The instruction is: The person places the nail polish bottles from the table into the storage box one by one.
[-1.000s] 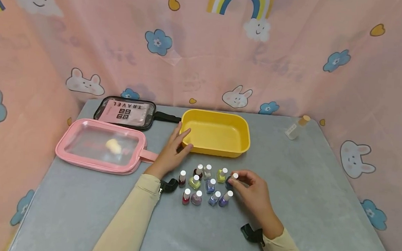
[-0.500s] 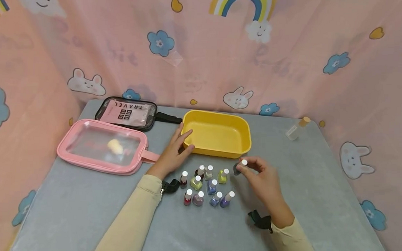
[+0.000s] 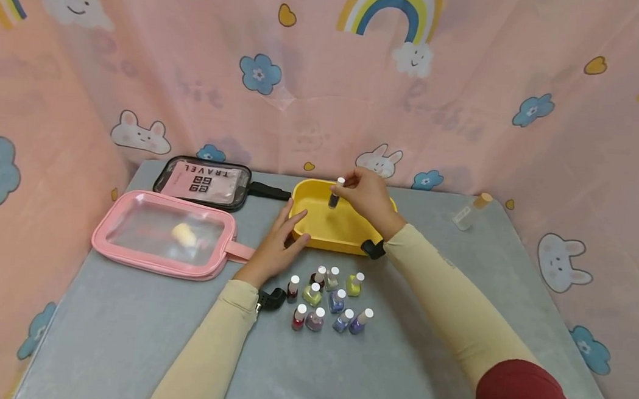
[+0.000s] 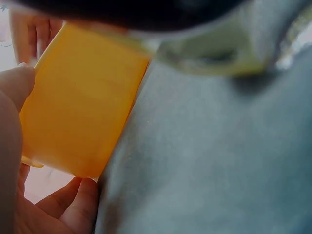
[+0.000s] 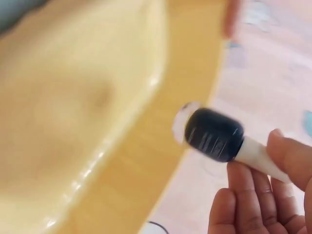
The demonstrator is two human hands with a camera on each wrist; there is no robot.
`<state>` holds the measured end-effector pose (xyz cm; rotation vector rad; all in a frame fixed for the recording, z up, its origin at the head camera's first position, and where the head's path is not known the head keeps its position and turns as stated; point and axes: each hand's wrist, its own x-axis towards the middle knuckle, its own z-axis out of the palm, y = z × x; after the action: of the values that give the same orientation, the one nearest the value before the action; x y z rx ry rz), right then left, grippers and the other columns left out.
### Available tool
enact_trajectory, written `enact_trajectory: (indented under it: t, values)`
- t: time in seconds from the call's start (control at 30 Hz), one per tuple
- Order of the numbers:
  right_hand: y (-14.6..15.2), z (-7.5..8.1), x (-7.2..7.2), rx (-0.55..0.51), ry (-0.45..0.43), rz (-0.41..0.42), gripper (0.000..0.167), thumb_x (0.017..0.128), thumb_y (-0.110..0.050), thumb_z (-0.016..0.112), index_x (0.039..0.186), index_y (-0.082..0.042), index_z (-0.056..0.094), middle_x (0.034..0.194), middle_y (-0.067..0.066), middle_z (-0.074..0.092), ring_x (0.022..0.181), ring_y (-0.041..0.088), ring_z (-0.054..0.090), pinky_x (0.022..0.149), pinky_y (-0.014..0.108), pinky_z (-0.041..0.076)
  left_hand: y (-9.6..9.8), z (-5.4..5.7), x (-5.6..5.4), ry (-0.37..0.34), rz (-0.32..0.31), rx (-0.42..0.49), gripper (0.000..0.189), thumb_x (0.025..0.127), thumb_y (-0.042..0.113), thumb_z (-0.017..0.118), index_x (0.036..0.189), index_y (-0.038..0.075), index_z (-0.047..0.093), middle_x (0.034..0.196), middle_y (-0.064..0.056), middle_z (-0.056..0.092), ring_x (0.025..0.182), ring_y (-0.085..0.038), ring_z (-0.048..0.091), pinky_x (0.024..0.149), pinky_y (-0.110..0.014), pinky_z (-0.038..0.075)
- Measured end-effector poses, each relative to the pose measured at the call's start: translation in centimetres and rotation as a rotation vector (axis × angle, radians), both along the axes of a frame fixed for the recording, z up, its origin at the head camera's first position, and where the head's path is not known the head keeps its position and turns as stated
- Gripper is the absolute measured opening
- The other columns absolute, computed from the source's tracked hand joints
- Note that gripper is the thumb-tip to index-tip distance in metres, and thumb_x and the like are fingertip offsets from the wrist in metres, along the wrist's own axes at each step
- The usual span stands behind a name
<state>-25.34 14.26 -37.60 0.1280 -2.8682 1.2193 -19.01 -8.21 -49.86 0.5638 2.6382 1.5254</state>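
My right hand (image 3: 371, 196) pinches a dark navy nail polish bottle (image 5: 214, 135) by its white cap. In the head view that bottle hangs over the yellow tub (image 3: 344, 245), apart from its floor. My left hand (image 3: 275, 248) lies against the tub's left end with fingers spread. The left wrist view shows its thumb (image 4: 17, 87) at the tub's rim and other fingertips low at the tub's end. Nearer me, several white-capped nail polish bottles stand on the table, among them a lime one (image 3: 354, 285), a red one (image 3: 298, 318) and a purple one (image 3: 361, 322).
At the left lies a pink clear-topped pouch (image 3: 153, 256), with a black-edged travel pouch (image 3: 205, 183) behind it. Toward the back right is a small clear bottle with a tan cap (image 3: 471, 211). Behind the grey table (image 3: 483, 307) hangs a pink printed cloth (image 3: 314, 114).
My right hand has lifted the dark nail polish bottle away from the group and carried it up and leftward over the yellow tub. The left hand has stayed against the tub.
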Motion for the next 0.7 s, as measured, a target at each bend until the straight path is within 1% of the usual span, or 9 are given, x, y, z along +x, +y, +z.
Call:
enact_trajectory:
  t: [0.1,0.2,0.4,0.5,0.63,0.7]
  values:
    - [-0.8,-0.5,-1.6,0.032,-0.037,0.018,0.027,0.095,-0.024,0.084,0.105,-0.005,0.067,0.103,0.011,0.069,0.093,0.027,0.063,0.084,0.037,0.057,0.0,0.0,0.0,-0.009,0.002,-0.006,0.065,0.109,0.049,0.056,0.167,0.026,0.037,0.178,0.007,-0.004,0.162,-0.03,0.009,0.126,-0.06,0.019]
    - [-1.3,-1.0,-2.6,0.059,-0.06,0.029,0.028,0.094,-0.024,0.084,0.104,-0.006,0.066,0.1,0.011,0.068,0.091,0.026,0.061,0.081,0.035,0.056,0.1,0.1,-0.1,-0.012,0.0,-0.004,0.065,0.109,0.049,0.056,0.167,0.026,0.038,0.178,0.008,-0.004,0.162,-0.031,0.01,0.125,-0.061,0.019]
    - [-1.6,-1.7,-3.4,0.08,-0.096,0.023,0.03,0.092,-0.024,0.086,0.104,-0.006,0.066,0.098,0.011,0.065,0.088,0.025,0.058,0.078,0.032,0.054,0.2,0.2,0.0,-0.009,-0.004,-0.002,0.065,0.109,0.05,0.056,0.167,0.027,0.038,0.178,0.01,-0.003,0.161,-0.031,0.011,0.125,-0.061,0.02]
    - [-1.7,-2.0,-3.7,0.095,-0.109,0.018,0.031,0.092,-0.024,0.087,0.104,-0.006,0.066,0.098,0.01,0.063,0.088,0.024,0.057,0.077,0.031,0.053,0.2,0.1,0.0,-0.004,-0.005,0.002,0.065,0.109,0.049,0.056,0.167,0.025,0.038,0.177,0.01,-0.004,0.161,-0.032,0.012,0.125,-0.061,0.021]
    - [-1.8,-2.3,-4.1,0.13,-0.136,0.048,0.03,0.092,-0.022,0.087,0.104,-0.006,0.065,0.097,0.01,0.061,0.088,0.024,0.056,0.076,0.029,0.052,0.1,0.0,-0.1,-0.009,0.001,0.007,0.066,0.109,0.049,0.056,0.167,0.024,0.038,0.177,0.011,-0.005,0.161,-0.032,0.012,0.124,-0.063,0.021]
    - [-1.8,-2.4,-4.3,0.148,-0.15,0.062,0.03,0.092,-0.021,0.087,0.103,-0.005,0.064,0.096,0.01,0.06,0.088,0.024,0.056,0.076,0.029,0.052,0.1,0.0,-0.1,-0.011,0.006,0.002,0.066,0.109,0.051,0.056,0.167,0.026,0.038,0.177,0.011,-0.005,0.161,-0.031,0.011,0.124,-0.062,0.021]
